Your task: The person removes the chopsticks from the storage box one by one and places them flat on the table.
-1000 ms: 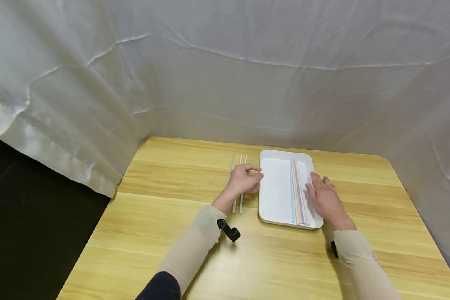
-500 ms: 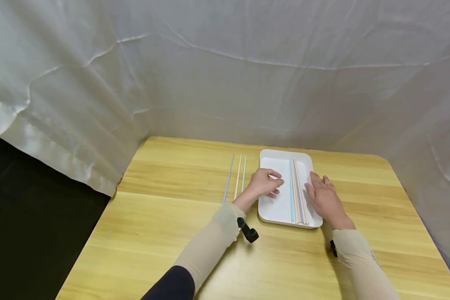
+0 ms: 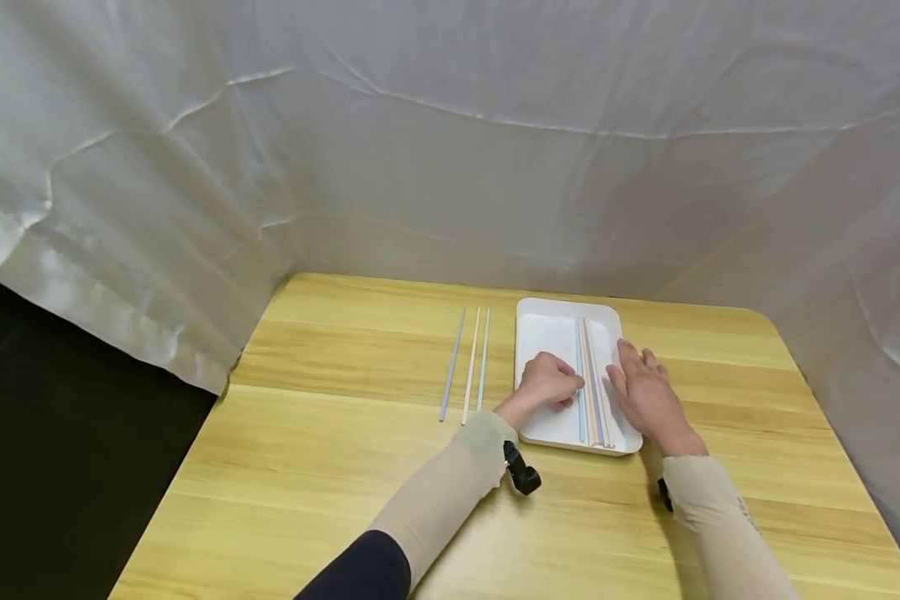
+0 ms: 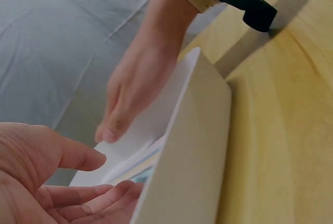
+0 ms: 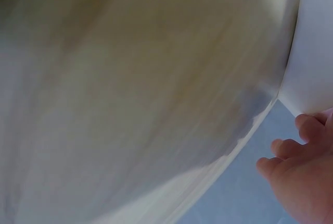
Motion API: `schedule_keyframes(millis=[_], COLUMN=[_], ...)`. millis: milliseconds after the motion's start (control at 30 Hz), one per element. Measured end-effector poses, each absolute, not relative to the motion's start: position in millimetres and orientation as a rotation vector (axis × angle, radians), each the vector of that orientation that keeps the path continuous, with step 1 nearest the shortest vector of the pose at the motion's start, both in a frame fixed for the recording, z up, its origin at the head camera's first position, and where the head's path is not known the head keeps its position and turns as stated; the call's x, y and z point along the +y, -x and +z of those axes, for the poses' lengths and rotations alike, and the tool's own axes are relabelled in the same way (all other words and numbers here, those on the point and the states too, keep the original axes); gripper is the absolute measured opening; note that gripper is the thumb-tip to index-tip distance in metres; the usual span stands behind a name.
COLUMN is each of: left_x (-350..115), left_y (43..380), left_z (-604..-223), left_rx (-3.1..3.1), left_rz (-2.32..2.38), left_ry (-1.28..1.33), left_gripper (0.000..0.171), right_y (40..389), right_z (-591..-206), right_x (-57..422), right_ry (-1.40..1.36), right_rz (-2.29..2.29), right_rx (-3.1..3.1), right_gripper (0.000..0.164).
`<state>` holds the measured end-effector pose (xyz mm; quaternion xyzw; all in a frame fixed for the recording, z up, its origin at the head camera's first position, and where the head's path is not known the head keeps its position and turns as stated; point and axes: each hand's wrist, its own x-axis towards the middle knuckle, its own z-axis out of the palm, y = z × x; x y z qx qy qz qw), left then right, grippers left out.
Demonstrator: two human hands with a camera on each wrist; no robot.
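Thumb and fingers parted, the left hand (image 3: 547, 379) is at the sticks (image 3: 597, 400) lying lengthwise in the tray (image 3: 543, 321); a light mid-length pinch should suit, the loosely extended right hand (image 3: 648, 400) bracing the tray's side.

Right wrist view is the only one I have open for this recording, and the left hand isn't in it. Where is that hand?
Observer: In the head view, the left hand is over the white tray.

Operator: Does anything lie on the table left of the tray?

Observer: Yes, three sticks lie there on the table, side by side with gaps between them.
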<state>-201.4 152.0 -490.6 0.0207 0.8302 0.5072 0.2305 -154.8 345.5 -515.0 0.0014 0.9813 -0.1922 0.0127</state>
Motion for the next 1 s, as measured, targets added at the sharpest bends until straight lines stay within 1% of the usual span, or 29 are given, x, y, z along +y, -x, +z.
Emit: schedule_keyframes(millis=[133, 333, 467, 800, 1000], left_x=[154, 156, 160, 166, 167], left_y=[200, 200, 201, 197, 197], left_z=[-495, -501, -505, -509, -511], left_rx=[2.276, 2.262, 2.265, 2.33, 2.356], left_rz=[1.408, 1.439, 1.449, 1.407, 1.402], left_ry=[-0.027, 0.014, 0.029, 0.008, -0.029], left_gripper=[0.013, 0.023, 0.023, 0.031, 0.03], right_y=[156, 156, 156, 154, 154], right_z=[-514, -515, -516, -515, -514], right_x=[345, 345, 345, 343, 343], right_ry=[-0.003, -0.003, -0.009, -0.009, -0.011], right_rz=[-0.592, -0.596, -0.596, -0.604, -0.588], right_rx=[3.066, 3.071, 3.072, 3.072, 3.077], right_gripper=[0.07, 0.07, 0.069, 0.069, 0.068])
